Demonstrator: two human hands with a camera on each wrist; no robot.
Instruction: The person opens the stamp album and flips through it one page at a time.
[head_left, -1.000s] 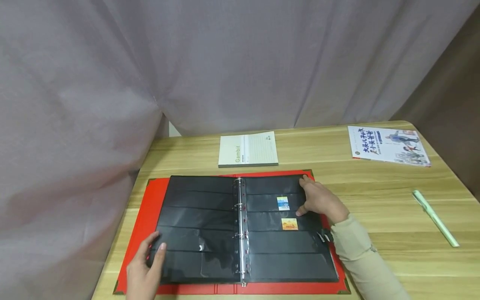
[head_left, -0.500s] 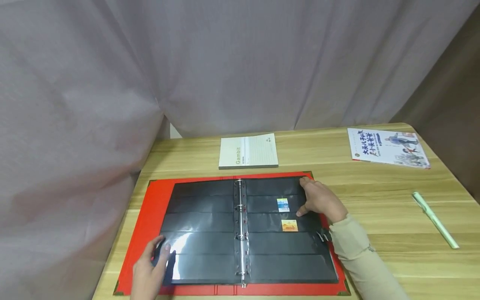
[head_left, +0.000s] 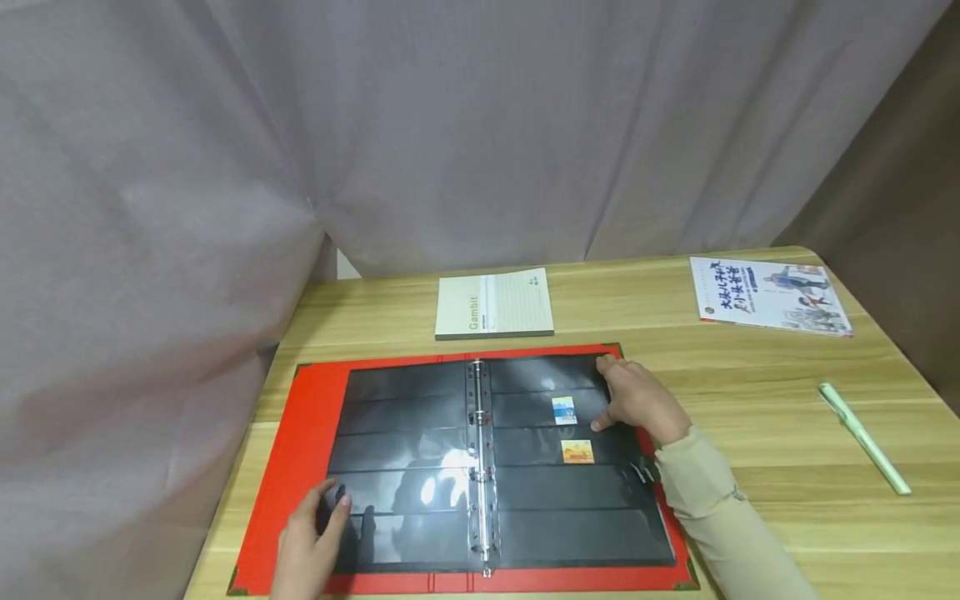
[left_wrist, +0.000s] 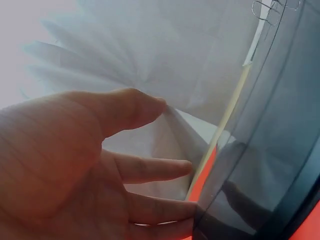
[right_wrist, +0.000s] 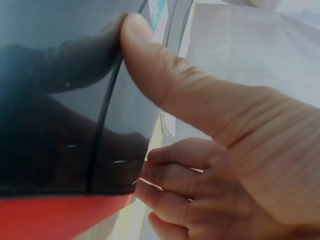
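Observation:
A red ring-bound stamp album (head_left: pixel 300 433) lies open on the wooden table, with black pocket pages on both sides of its metal rings (head_left: pixel 481 450). Two small stamps sit in the right page (head_left: pixel 585 500): a blue one (head_left: pixel 564 410) and, just below it, an orange-yellow one (head_left: pixel 577 452). My left hand (head_left: pixel 311 533) is at the lower outer edge of the left page (head_left: pixel 397 450), fingers extended along that edge and thumb apart. My right hand (head_left: pixel 645 400) rests at the upper outer edge of the right page, thumb tip touching the page and fingers against its edge.
Behind the album lies a cream Gambit notebook (head_left: pixel 495 304). At the far right are an illustrated booklet (head_left: pixel 772 296) with Chinese lettering and a pale green pen (head_left: pixel 864 437). A grey curtain (head_left: pixel 465 133) hangs along the table's back and left.
The left page has come down flatter over the red cover, and its glare has shifted toward the rings. My left hand has moved slightly right and down with it. My right hand stays put.

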